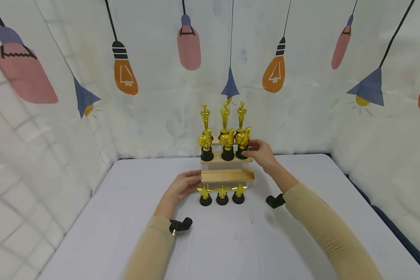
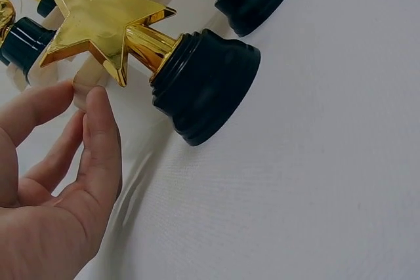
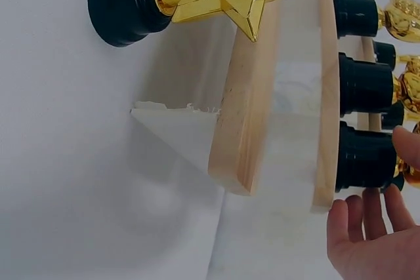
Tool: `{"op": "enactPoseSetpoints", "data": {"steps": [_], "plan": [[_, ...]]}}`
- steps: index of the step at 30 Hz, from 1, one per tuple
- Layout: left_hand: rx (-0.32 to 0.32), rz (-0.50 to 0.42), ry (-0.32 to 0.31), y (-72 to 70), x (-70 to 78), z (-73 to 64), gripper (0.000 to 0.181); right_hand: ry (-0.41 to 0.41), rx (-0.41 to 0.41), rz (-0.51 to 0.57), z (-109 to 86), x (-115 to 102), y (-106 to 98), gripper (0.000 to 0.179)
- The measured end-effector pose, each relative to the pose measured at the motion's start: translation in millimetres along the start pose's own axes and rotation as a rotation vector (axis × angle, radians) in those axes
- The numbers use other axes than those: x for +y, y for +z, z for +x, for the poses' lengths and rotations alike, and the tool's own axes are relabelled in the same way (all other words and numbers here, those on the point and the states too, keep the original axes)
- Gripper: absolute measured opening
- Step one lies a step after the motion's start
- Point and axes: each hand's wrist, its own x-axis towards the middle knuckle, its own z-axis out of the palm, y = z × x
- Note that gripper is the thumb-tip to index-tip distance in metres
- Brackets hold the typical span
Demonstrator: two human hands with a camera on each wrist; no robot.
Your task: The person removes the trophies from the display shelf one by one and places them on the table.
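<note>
A tiered stand with wooden shelves rises at the far middle of the table. My left hand (image 1: 184,184) pinches the left end of its lowest wooden shelf (image 1: 227,176), thumb and fingertips meeting on the wood in the left wrist view. At the middle shelf (image 3: 328,96), my right hand (image 1: 261,153) grips the rightmost gold thumbs-up trophy (image 1: 243,140) near its black base. Two more thumbs-up trophies stand beside it, the middle one (image 1: 226,140) and the left one (image 1: 205,142). Three gold star trophies (image 1: 222,194) stand on the table before the stand.
Three gold figure trophies (image 1: 224,116) stand on the top shelf behind. White table cloth (image 1: 231,245) spreads around the stand. A white curtain (image 1: 154,116) printed with lamps hangs close behind, and more white fabric closes both sides.
</note>
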Motion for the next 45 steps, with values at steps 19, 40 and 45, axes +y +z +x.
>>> {"op": "enactPoseSetpoints", "data": {"steps": [19,40,45], "plan": [[-0.013,0.012,0.011,0.2,-3.3,-1.2,0.051,0.047,0.037,0.012,3.0,7,8,0.064],[-0.009,0.022,0.017,0.9,-1.7,-1.8,0.050,0.025,0.037,0.034,-3.8,4,7,0.057],[-0.016,0.016,0.017,-0.1,-2.9,-1.7,0.051,0.042,0.025,0.046,-8.9,2,7,0.059]]}}
